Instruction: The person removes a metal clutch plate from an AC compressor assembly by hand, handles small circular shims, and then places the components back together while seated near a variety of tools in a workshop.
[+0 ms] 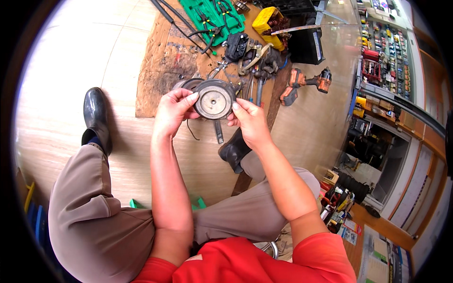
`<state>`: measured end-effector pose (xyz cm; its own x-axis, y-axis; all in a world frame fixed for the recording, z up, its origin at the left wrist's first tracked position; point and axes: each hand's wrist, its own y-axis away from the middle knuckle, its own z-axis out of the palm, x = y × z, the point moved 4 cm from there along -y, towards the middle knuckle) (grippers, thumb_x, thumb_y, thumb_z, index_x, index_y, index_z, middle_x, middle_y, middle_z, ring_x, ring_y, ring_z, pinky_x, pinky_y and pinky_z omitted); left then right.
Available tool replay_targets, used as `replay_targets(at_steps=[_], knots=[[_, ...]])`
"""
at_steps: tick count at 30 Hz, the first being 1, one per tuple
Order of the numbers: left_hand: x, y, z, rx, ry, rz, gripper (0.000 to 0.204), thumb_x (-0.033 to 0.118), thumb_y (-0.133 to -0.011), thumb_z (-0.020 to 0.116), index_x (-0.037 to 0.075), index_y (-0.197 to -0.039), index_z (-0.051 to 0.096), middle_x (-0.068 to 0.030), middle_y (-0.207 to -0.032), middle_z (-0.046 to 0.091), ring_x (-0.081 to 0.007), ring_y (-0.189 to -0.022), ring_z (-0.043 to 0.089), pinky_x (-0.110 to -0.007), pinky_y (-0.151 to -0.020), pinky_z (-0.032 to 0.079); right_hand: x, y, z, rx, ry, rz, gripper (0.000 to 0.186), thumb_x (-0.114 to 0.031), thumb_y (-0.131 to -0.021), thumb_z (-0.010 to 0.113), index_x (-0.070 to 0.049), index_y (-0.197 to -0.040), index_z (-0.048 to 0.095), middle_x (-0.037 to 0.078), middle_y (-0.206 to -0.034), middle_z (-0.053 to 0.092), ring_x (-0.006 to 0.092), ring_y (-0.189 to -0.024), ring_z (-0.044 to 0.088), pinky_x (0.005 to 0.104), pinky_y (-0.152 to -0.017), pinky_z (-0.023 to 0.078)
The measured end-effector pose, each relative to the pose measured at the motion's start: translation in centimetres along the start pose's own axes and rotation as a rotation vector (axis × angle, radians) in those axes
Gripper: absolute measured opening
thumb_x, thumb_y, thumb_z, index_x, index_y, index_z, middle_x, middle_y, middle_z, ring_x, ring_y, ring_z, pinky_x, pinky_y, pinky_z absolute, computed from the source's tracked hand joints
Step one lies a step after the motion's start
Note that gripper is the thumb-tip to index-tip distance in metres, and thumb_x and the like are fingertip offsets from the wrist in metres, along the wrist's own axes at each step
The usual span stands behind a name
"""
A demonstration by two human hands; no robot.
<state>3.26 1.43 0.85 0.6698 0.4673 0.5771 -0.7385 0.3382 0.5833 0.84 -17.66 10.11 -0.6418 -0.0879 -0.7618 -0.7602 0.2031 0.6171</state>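
Note:
Between my two hands is a round metal disc [213, 103] with a dark rim, a paler face and a small hole at its centre. My left hand [172, 112] pinches its left edge, thumb on the face and fingers behind. The right edge is gripped by my right hand [252, 123], its thumb at the rim. Just beyond the disc, a round grey metal part [190, 84] is partly hidden by it. Below the disc's lower edge a dark flat metal bar [218, 133] sticks out, and its other end is hidden.
A stained wooden board [160, 70] lies ahead, bearing a green tray of pliers [212, 19], a yellow bin [269, 24], a hammer [259, 87] and dark metal parts. An orange cordless impact driver [302, 84] lies on the right. My black shoes [96, 118] flank the work area.

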Motion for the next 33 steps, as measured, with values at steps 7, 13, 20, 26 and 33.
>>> replay_targets(at_steps=[7,13,20,26,33], knots=[[0.1,0.2,-0.1,0.068,-0.096,-0.069,0.02,0.022,-0.09,0.07,0.003,-0.091,0.062,-0.0021,-0.073,0.062,-0.0099,-0.057,0.059,-0.024,-0.055,0.055,1.7,-1.1,0.4,-0.005,0.001,0.101,0.026,-0.017,-0.101,0.05,0.003,-0.115,0.058,0.003,-0.087,0.06,0.0107,-0.074,0.057,0.0253,-0.064,0.052],[-0.7,-0.2,-0.5,0.062,-0.251,-0.102,0.021,0.021,-0.087,0.073,0.004,-0.086,0.062,-0.0028,-0.07,0.063,-0.0105,-0.054,0.058,-0.024,-0.052,0.051,3.5,-1.6,0.1,0.0,0.044,0.149,0.025,-0.019,-0.1,0.052,0.001,-0.113,0.06,0.002,-0.085,0.059,0.0095,-0.073,0.057,0.0248,-0.061,0.051],[-1.5,-0.1,3.2,-0.055,-0.32,-0.088,0.019,0.005,-0.083,0.074,0.0,-0.074,0.057,-0.0023,-0.061,0.055,-0.0109,-0.051,0.053,-0.027,-0.046,0.043,4.8,-1.5,-2.8,0.047,0.118,0.152,0.031,-0.021,-0.098,0.056,0.001,-0.12,0.059,-0.001,-0.084,0.057,0.0066,-0.068,0.052,0.0238,-0.059,0.051],[-1.6,0.3,2.3,-0.117,-0.481,-0.074,0.02,0.007,-0.08,0.075,0.0,-0.072,0.058,-0.002,-0.062,0.056,-0.0108,-0.057,0.053,-0.029,-0.052,0.043,6.0,-1.6,-3.0,0.002,0.119,0.178,0.03,-0.021,-0.098,0.057,0.0,-0.12,0.061,-0.003,-0.082,0.058,0.005,-0.066,0.051,0.0225,-0.059,0.05],[-0.3,0.5,-1.2,-0.011,-0.478,-0.122,0.012,0.006,-0.082,0.073,0.0,-0.077,0.064,-0.0009,-0.066,0.059,-0.0088,-0.061,0.05,-0.027,-0.056,0.042,5.0,-2.1,0.5,-0.06,0.174,0.1,0.026,-0.019,-0.096,0.059,-0.001,-0.114,0.062,-0.002,-0.08,0.06,0.006,-0.065,0.05,0.0229,-0.056,0.044]])
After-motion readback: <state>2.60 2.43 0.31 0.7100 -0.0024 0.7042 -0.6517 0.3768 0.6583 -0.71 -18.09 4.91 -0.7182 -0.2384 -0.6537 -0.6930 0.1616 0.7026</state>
